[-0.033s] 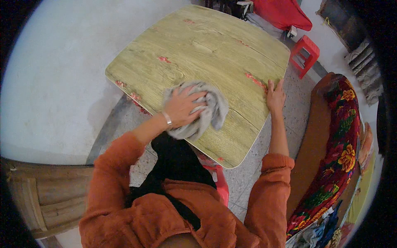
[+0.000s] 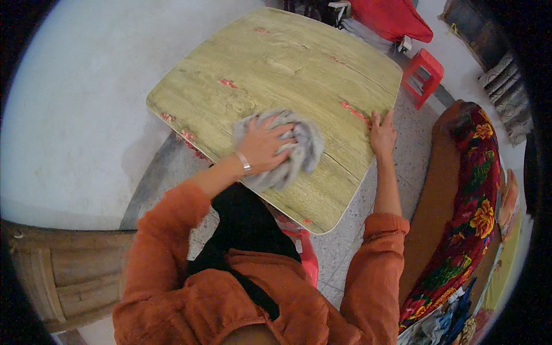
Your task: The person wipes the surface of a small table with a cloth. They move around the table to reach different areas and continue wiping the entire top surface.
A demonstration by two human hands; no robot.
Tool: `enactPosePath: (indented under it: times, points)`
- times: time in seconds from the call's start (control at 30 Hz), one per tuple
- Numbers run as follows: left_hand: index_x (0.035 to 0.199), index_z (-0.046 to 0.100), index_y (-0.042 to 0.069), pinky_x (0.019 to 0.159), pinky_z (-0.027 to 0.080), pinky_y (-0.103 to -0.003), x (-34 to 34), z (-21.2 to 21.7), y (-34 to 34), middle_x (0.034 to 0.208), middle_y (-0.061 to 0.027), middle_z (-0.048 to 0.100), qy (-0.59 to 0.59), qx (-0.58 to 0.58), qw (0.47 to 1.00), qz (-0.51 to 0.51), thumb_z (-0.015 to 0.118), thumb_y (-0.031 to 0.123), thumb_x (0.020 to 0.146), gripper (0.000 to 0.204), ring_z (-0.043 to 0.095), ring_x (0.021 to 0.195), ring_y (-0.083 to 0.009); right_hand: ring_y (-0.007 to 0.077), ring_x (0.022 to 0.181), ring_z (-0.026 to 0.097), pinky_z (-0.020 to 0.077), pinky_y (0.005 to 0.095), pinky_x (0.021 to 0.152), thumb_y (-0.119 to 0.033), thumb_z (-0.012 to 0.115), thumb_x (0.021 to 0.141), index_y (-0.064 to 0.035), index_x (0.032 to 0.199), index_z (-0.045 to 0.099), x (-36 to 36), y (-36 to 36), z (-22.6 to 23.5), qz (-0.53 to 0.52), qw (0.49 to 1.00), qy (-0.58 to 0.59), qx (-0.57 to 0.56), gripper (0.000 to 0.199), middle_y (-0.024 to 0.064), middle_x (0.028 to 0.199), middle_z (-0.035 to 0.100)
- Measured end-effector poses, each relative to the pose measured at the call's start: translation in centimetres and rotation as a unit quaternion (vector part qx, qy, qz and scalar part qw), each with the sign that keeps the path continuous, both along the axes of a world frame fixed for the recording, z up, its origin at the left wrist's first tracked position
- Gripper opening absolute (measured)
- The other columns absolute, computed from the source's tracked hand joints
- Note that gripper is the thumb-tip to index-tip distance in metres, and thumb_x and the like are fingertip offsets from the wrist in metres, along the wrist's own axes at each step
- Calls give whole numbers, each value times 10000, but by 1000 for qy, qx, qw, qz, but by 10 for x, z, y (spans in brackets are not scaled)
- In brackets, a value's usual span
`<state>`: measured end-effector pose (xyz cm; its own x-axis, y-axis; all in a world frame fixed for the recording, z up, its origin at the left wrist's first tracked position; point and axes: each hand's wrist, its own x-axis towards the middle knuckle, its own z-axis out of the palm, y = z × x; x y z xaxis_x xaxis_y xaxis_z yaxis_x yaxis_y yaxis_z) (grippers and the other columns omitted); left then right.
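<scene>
A bunched grey-and-white cloth (image 2: 310,146) lies on the near part of a wood-patterned table (image 2: 287,69) with red flower prints. My left hand (image 2: 267,146) presses down on the cloth from above, fingers spread over its folds and gripping it. The cloth is slightly blurred by motion. At the table's right edge, my right hand (image 2: 383,135) holds the rim, its thumb and a finger showing at the top. The rest of its fingers are partly hidden.
A red plastic stool (image 2: 424,75) stands beyond the table's right corner, another red stool (image 2: 309,259) by my legs. To the right is a brown piece of furniture (image 2: 437,172) with a floral cloth (image 2: 477,201) over it. A white wall (image 2: 75,115) borders the left.
My left hand and the cloth have shifted a little to the right across the tabletop. My right hand stays at the table's edge.
</scene>
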<state>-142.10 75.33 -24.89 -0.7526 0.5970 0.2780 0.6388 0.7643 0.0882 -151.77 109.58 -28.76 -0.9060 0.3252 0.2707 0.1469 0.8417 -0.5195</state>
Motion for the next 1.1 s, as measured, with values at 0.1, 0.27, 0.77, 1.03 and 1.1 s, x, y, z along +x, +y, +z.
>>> enactPosePath:
  times: [0.1, 0.27, 0.77, 1.03, 1.1]
  points:
    - [1132, 646, 286, 976, 232, -640, -11, 2, 62, 1406, 5, 420, -19, -3, 1000, -14, 482, 451, 881, 343, 321, 1307, -335, 407, 1269, 385, 248, 441, 1077, -532, 381, 929, 31, 1429, 223, -4, 3, -5, -5, 1000, -11, 6, 769, 284, 1365, 406]
    - [1152, 622, 343, 962, 256, -642, 41, 2, 79, 1415, 1, 413, -50, 20, 974, -219, 500, 475, 867, 337, 320, 1316, -353, 409, 1230, 417, 269, 448, 1054, -524, 408, 925, 26, 1423, 241, -2, 9, -10, 17, 1000, 26, -6, 761, 285, 1335, 435]
    - [1180, 622, 298, 962, 295, -594, -37, -4, -13, 1395, -22, 436, 27, -41, 993, 106, 513, 437, 862, 364, 359, 1267, -348, 416, 1197, 446, 290, 458, 1038, -490, 425, 928, 56, 1401, 266, -5, -5, -3, 26, 998, 43, -37, 740, 294, 1292, 470]
    - [1197, 610, 297, 993, 283, -567, 41, 19, -25, 1446, -7, 386, -77, 15, 979, -186, 585, 371, 821, 384, 358, 1273, -370, 409, 1236, 423, 278, 449, 1051, -490, 436, 924, 52, 1410, 249, 1, 7, -7, 1, 999, 18, -39, 752, 288, 1321, 448]
    - [1197, 606, 296, 996, 295, -539, 37, 19, -58, 1415, 2, 415, -73, -3, 989, -130, 560, 360, 843, 363, 366, 1268, -349, 405, 1234, 425, 286, 452, 1045, -494, 443, 920, 50, 1410, 253, 0, 8, -8, 6, 999, 21, -48, 757, 287, 1322, 448]
